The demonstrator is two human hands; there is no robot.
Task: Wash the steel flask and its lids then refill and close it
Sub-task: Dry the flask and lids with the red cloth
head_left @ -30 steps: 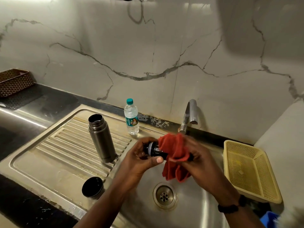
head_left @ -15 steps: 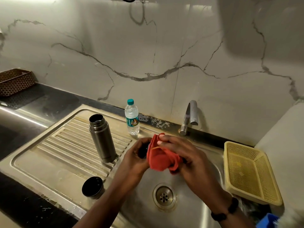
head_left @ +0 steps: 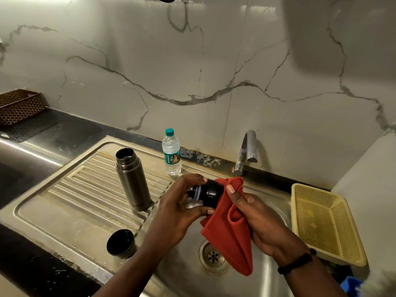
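The open steel flask (head_left: 132, 180) stands upright on the ribbed drainboard (head_left: 70, 196). Its black outer cap (head_left: 121, 243) sits mouth-up near the drainboard's front edge. Over the sink basin (head_left: 267, 273), my left hand (head_left: 182, 205) grips the black inner stopper lid (head_left: 209, 192), which lies sideways with its pale seal ring showing. My right hand (head_left: 257, 219) holds a red cloth (head_left: 229, 234) against the lid's far end, thumb on top. The cloth hangs down toward the drain (head_left: 213, 256).
A small plastic water bottle (head_left: 171, 153) with a teal cap stands at the back of the drainboard. The steel tap (head_left: 246, 152) is behind the basin. A yellow plastic basket (head_left: 325, 224) sits at the right, a brown woven basket (head_left: 19, 106) far left on the dark counter.
The cloth, bunched over the lid half a second ago, has slid off to the right and now hangs loose. The black lid is uncovered again in my left hand.
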